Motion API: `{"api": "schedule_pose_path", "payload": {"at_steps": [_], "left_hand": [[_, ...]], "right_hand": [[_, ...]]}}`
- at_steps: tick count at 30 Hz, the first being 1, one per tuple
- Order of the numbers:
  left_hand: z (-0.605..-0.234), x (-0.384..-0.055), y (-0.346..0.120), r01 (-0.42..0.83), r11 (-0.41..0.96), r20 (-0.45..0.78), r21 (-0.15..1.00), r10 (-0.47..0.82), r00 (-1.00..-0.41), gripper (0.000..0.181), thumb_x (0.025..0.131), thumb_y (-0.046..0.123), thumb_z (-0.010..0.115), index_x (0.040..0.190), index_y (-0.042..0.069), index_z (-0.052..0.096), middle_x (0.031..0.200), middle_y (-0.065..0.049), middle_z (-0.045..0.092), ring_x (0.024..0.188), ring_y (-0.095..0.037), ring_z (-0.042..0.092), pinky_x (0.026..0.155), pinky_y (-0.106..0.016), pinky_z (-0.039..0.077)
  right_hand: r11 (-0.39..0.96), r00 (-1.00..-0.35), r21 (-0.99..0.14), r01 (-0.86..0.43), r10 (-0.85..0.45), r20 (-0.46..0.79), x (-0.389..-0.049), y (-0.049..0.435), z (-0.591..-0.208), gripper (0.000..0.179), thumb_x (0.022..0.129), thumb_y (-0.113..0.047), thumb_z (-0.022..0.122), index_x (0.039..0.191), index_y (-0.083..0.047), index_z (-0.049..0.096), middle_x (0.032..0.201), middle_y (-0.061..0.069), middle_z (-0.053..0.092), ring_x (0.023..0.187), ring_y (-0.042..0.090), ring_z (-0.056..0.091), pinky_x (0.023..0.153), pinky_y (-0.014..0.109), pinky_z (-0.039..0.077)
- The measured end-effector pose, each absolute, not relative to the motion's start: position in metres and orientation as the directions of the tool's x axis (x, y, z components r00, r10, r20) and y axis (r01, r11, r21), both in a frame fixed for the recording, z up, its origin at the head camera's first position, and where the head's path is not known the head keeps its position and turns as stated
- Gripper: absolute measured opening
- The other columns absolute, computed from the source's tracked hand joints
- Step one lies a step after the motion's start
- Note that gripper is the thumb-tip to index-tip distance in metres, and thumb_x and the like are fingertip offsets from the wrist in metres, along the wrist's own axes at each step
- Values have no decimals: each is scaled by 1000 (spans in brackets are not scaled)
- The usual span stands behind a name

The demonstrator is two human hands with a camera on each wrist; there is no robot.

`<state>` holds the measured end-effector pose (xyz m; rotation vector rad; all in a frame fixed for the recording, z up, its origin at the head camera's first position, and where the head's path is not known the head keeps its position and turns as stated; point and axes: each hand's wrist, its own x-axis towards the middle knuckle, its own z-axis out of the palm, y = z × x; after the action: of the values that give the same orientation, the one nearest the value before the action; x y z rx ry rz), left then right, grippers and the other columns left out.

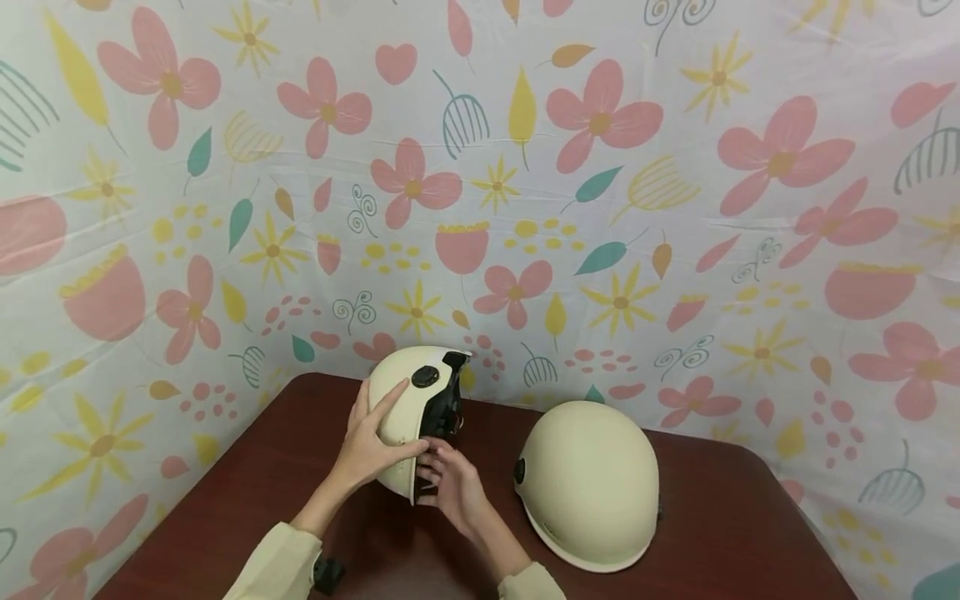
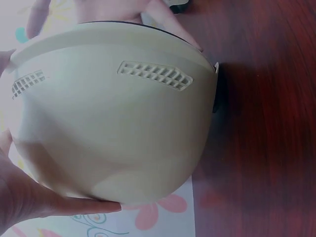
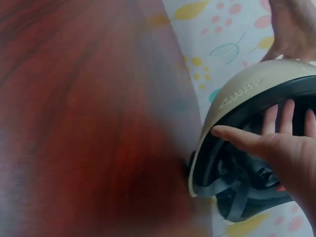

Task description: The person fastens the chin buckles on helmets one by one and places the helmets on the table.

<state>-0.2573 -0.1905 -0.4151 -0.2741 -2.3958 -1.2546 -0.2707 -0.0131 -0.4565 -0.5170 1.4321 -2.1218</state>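
Note:
A cream half-shell helmet [image 1: 394, 367] is tipped on its side above the table, its opening facing right in the head view. My left hand [image 1: 367, 446] grips the shell, fingers spread over the outside and thumb along the rim. My right hand [image 1: 461, 493] is at the opening. In the right wrist view its fingers [image 3: 287, 116] reach extended inside the helmet, while the thumb lies at the rim. Black lining and a dangling strap [image 3: 241, 195] show there. Grid-like vents [image 2: 155, 75] mark the shell in the left wrist view.
A second cream helmet [image 1: 592, 483] rests dome up on the dark red-brown table [image 1: 727, 517], to the right of my right hand. A flower-patterned cloth [image 1: 517, 208] hangs behind the table. A small black device [image 1: 327, 575] sits at my left cuff.

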Motion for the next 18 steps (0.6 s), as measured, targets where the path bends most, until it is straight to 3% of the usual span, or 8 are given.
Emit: {"api": "schedule_pose_path", "payload": {"at_steps": [5, 11, 14, 18], "left_hand": [[-415, -258, -187, 370, 573, 462, 731, -17, -887, 86, 73, 33, 84, 149, 28, 43, 161, -28, 0, 144, -58, 8, 99, -81, 25], [-415, -257, -186, 366, 564, 453, 740, -16, -891, 88, 71, 34, 85, 148, 27, 44, 161, -29, 0, 144, -58, 8, 99, -81, 24], [-415, -257, -185, 357, 557, 441, 750, -17, -898, 87, 71, 34, 85, 148, 28, 44, 161, -28, -1, 144, -58, 7, 99, -81, 24], [-415, -256, -184, 355, 535, 424, 766, -7, -905, 87, 73, 33, 84, 149, 28, 42, 161, -29, -3, 144, -59, 7, 99, -80, 24]], "right_hand": [[-315, -833, -930, 187, -553, 20, -279, -14, -441, 52, 101, -45, 29, 144, -16, 35, 114, -3, 54, 112, 21, 47, 92, 56, 36], [-236, -864, -966, 100, -502, 33, -285, -19, -425, 66, 100, -48, 37, 152, -12, 19, 121, 5, 45, 113, 24, 47, 103, 73, 26], [-221, -875, -972, 83, -483, 35, -286, -21, -420, 61, 99, -44, 44, 146, -12, 24, 113, 2, 48, 100, 17, 57, 100, 62, 37], [-200, -891, -978, 53, -453, 44, -288, -24, -414, 43, 98, -38, 54, 127, -14, 35, 104, -3, 58, 81, 8, 65, 81, 38, 50]]}}
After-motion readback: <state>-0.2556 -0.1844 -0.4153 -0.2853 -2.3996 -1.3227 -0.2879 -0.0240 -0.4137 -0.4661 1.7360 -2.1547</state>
